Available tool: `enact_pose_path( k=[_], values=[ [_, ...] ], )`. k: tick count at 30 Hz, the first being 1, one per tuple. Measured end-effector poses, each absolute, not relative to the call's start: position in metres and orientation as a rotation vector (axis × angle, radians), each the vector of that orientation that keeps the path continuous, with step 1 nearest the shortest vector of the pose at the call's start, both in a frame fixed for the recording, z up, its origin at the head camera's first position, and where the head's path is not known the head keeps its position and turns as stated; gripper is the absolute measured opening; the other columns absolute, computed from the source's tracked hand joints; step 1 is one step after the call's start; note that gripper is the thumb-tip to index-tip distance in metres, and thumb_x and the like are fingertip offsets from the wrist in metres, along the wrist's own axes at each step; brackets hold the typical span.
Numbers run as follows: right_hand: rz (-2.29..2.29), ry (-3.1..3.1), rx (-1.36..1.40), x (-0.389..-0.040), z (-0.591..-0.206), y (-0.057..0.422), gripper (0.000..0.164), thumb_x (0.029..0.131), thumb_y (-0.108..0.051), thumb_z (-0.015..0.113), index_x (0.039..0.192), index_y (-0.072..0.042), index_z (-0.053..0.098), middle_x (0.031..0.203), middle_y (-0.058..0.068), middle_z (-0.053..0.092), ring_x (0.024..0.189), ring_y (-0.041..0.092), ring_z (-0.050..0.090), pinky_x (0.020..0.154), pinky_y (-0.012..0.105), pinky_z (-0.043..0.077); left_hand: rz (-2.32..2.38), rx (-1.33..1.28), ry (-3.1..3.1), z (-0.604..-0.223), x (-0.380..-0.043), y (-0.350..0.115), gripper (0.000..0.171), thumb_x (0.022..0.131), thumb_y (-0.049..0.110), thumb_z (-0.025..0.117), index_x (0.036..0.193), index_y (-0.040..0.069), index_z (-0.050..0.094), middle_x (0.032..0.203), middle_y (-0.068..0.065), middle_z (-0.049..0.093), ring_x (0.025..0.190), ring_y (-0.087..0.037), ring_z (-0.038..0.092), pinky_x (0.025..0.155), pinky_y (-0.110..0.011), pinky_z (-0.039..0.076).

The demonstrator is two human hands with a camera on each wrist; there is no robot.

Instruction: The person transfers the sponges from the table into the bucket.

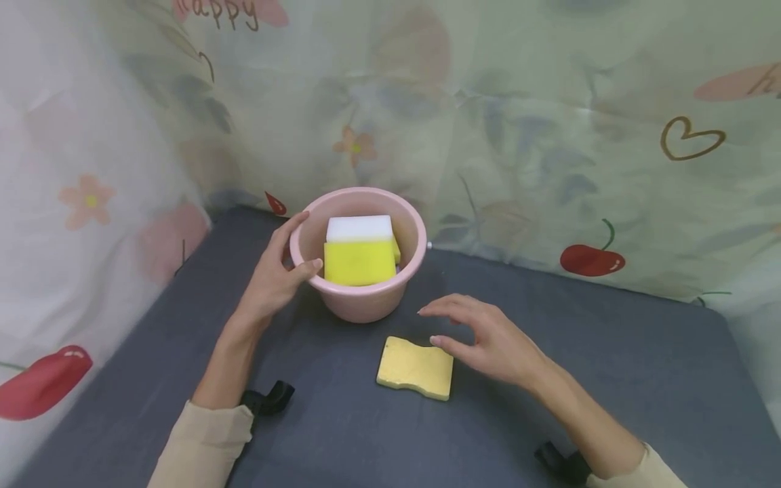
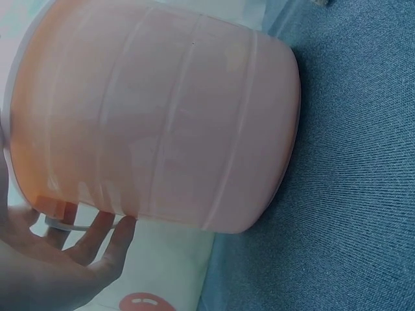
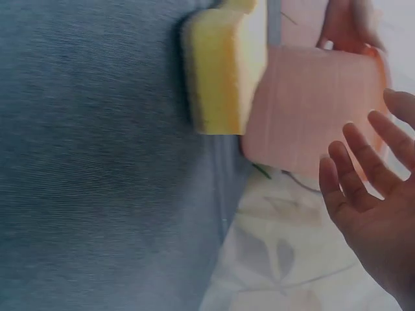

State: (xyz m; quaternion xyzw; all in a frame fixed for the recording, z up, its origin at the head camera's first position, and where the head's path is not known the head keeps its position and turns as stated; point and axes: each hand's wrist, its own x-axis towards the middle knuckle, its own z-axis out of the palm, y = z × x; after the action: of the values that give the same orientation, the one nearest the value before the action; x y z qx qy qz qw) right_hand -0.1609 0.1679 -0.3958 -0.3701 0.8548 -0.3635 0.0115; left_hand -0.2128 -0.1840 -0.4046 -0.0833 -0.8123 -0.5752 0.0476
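Observation:
My left hand (image 1: 273,274) holds a pink plastic bucket (image 1: 366,308) by its left rim, thumb over the edge and fingers along the outer wall. In the left wrist view, those fingers lie beside the handle's mount. Inside the bucket sit a white sponge block (image 1: 360,228) and a yellow sponge (image 1: 358,264), with another yellow piece partly hidden behind. A yellow sponge (image 1: 415,371) with notched long sides lies on the table in front of the bucket. Over that sponge's right edge hovers my right hand (image 1: 494,339), fingers spread and holding nothing; the right wrist view shows the fingers apart.
A dark grey cloth covers the table (image 1: 342,440). Behind and to the left hangs a pale curtain (image 1: 518,135) printed with cherries, flowers and leaves, meeting the table's back edge close behind the bucket. Black straps (image 1: 268,400) sit on both wrists.

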Motion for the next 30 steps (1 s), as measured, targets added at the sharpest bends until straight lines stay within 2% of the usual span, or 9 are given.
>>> enact_pose_path(
  k=[8,13,21,26,30],
  values=[
    [-1.104,2.673,-1.130,-0.151,-0.416,0.171,0.043,0.091,-0.022,0.073,0.132,-0.027,0.061,0.129,-0.011,0.059,0.118,0.016,0.058,0.095,0.037,0.051,-1.750,-0.245,-2.484,-0.406,-0.212,-0.185,0.078,0.091,0.027,0.072,0.156,0.034,0.029,0.159,-0.003,0.024,0.137,-0.026,0.034,0.105,-0.051,0.041],
    [-1.020,2.761,-1.100,-0.147,-0.423,0.170,0.048,0.086,-0.022,0.079,0.131,-0.026,0.062,0.129,-0.012,0.059,0.119,0.011,0.056,0.097,0.040,0.049,-1.755,-0.252,-2.480,-0.408,-0.213,-0.186,0.078,0.091,0.027,0.072,0.156,0.034,0.029,0.158,-0.003,0.024,0.137,-0.026,0.034,0.104,-0.051,0.042],
    [-0.949,2.816,-1.045,-0.139,-0.439,0.170,0.055,0.079,-0.024,0.084,0.130,-0.024,0.063,0.129,-0.011,0.058,0.121,0.013,0.054,0.101,0.042,0.046,-1.755,-0.247,-2.474,-0.408,-0.213,-0.185,0.078,0.090,0.026,0.072,0.156,0.034,0.030,0.158,-0.003,0.025,0.137,-0.026,0.035,0.104,-0.051,0.042],
    [-0.984,2.779,-1.016,-0.133,-0.447,0.168,0.063,0.075,-0.024,0.087,0.133,-0.020,0.061,0.132,-0.010,0.056,0.123,0.014,0.053,0.102,0.041,0.045,-1.766,-0.258,-2.462,-0.408,-0.213,-0.185,0.078,0.090,0.025,0.072,0.156,0.033,0.030,0.157,-0.002,0.025,0.136,-0.025,0.035,0.104,-0.050,0.042],
    [-0.950,2.758,-0.954,-0.131,-0.451,0.166,0.068,0.075,-0.027,0.088,0.136,-0.021,0.059,0.133,-0.009,0.055,0.124,0.014,0.052,0.103,0.042,0.044,-1.767,-0.264,-2.463,-0.407,-0.213,-0.184,0.077,0.090,0.024,0.071,0.155,0.033,0.030,0.157,-0.002,0.026,0.136,-0.025,0.036,0.103,-0.050,0.043]
  ],
)
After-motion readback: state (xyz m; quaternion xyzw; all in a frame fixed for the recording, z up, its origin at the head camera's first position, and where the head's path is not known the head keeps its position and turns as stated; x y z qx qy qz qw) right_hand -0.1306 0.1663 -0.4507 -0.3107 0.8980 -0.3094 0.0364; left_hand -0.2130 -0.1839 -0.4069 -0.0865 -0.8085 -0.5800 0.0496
